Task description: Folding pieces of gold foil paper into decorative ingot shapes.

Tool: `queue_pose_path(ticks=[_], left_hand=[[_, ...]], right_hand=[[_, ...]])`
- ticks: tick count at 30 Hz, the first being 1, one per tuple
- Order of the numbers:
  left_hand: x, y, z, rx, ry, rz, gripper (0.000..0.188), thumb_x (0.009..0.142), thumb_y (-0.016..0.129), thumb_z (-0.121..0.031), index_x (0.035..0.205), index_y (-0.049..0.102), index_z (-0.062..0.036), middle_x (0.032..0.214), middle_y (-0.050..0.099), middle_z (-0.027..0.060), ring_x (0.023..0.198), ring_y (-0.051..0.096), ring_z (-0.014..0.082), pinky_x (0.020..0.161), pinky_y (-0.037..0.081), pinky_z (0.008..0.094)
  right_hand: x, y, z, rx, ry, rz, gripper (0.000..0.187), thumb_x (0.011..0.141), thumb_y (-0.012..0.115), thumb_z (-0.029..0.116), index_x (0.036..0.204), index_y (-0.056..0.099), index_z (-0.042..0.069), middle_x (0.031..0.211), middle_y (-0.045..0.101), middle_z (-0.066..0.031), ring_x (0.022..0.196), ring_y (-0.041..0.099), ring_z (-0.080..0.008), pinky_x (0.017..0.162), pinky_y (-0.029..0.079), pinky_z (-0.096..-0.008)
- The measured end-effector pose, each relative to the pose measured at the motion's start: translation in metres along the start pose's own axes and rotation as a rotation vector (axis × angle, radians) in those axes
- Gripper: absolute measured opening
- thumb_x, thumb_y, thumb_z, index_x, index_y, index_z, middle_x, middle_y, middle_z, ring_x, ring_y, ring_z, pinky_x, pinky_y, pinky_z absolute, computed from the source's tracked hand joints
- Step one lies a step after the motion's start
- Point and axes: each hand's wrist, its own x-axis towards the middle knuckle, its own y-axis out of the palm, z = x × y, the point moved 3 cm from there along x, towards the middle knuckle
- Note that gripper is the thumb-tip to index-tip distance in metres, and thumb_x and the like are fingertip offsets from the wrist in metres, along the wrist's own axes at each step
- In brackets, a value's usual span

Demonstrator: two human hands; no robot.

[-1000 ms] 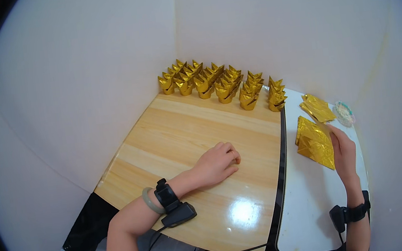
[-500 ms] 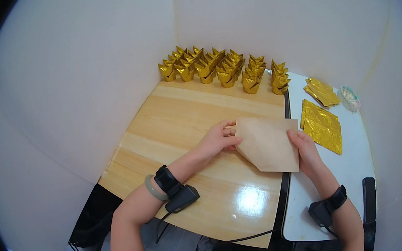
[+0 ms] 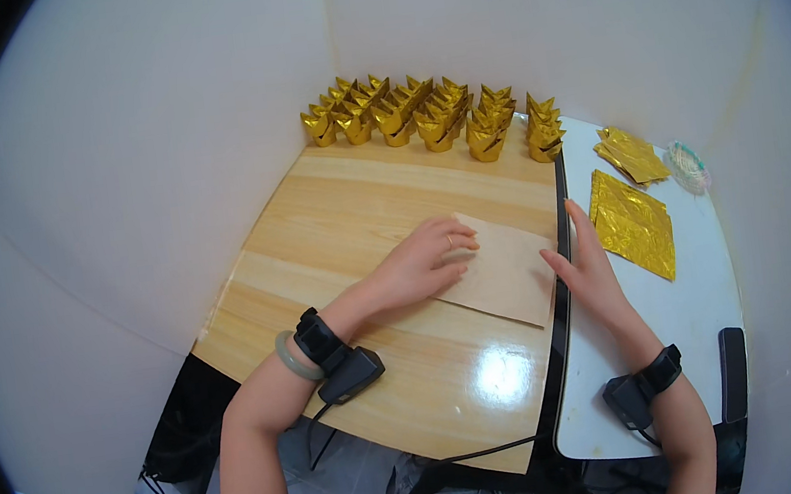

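The left hand [image 3: 422, 265] is resting, fingers loosely bent, on the left part of a tan sheet [image 3: 508, 280]; whether it is pinching the paper cannot be told. The sheet is lying on the wooden table [image 3: 314, 227]. The right hand [image 3: 599, 283] is holding nothing, its thumb and fingers spreading apart by the sheet's right edge. Gold sheets [image 3: 634, 224] are lying beyond it.

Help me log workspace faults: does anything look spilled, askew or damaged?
No clear spill or damage shows. Only the far stack of shiny gold foil sheets on the white tabletop looks untidy, its edges out of line.
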Motion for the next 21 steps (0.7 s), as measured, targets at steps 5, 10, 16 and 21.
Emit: queue_pose_path(ticks=[5, 10, 16, 21], left_hand=[[-0.005, 0.009, -0.006, 0.139, -0.012, 0.262, 0.063, 0.081, 0.066, -0.037, 0.131, 0.047, -0.0037, 0.142, 0.037, 0.0182, 0.133, 0.030, 0.0338, 0.108, 0.026, 0.0428], [-0.010, 0.008, -0.010, 0.235, 0.048, 0.261, 0.070, 0.078, 0.068, -0.044, 0.131, 0.047, -0.0033, 0.141, 0.038, 0.0176, 0.133, 0.030, 0.0335, 0.109, 0.023, 0.0443], [-0.004, 0.001, -0.010, 0.165, 0.010, 0.164, 0.047, 0.078, 0.069, -0.038, 0.109, 0.062, -0.0047, 0.126, 0.052, 0.0138, 0.117, 0.046, 0.0283, 0.098, 0.037, 0.0383], [0.002, -0.008, -0.008, 0.000, -0.320, 0.095, 0.029, 0.079, 0.069, -0.030, 0.091, 0.067, -0.0031, 0.098, 0.065, 0.0147, 0.092, 0.060, 0.0270, 0.077, 0.048, 0.0358]], right_hand=[[-0.013, 0.003, 0.036, -0.180, -0.255, 0.358, 0.065, 0.083, 0.068, 0.025, 0.135, 0.038, -0.001, 0.139, 0.039, -0.0223, 0.132, 0.034, -0.0355, 0.109, 0.029, -0.0417], [-0.019, 0.006, 0.046, -0.289, -0.367, 0.531, 0.060, 0.083, 0.066, 0.028, 0.131, 0.043, 0.000, 0.135, 0.045, -0.0194, 0.126, 0.042, -0.0328, 0.106, 0.034, -0.0402], [-0.015, -0.005, 0.033, -0.255, -0.195, 0.450, 0.055, 0.079, 0.066, 0.017, 0.130, 0.047, 0.007, 0.120, 0.058, -0.0150, 0.109, 0.056, -0.0324, 0.092, 0.047, -0.0362], [-0.005, -0.012, 0.028, 0.022, 0.142, 0.274, 0.054, 0.081, 0.063, 0.004, 0.132, 0.044, 0.009, 0.098, 0.065, -0.0171, 0.084, 0.067, -0.0256, 0.074, 0.053, -0.0315]])
